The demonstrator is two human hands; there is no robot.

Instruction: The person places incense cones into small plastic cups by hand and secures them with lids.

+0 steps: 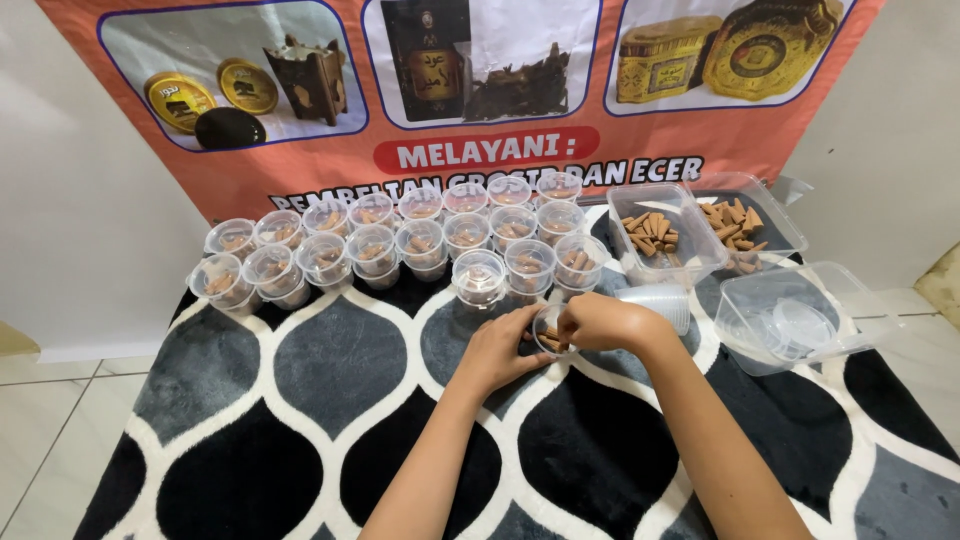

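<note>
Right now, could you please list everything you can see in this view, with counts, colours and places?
Lidded small cups: roughly twenty, clear with brown pieces inside, in rows at the rug's far edge.
Open tub of cones: one, clear, holding brown cones, far right.
Tub lid: one, clear, more cones on it, beside the tub.
Tub of lids: one, clear, right of the hands.
Stack of empty cups: one, clear, lying on its side.
Rug: black, grey and white pattern.
Banner: orange, on the wall.
Held cup: one, clear, between both hands.
Left hand, right hand: gripping that cup.
</note>
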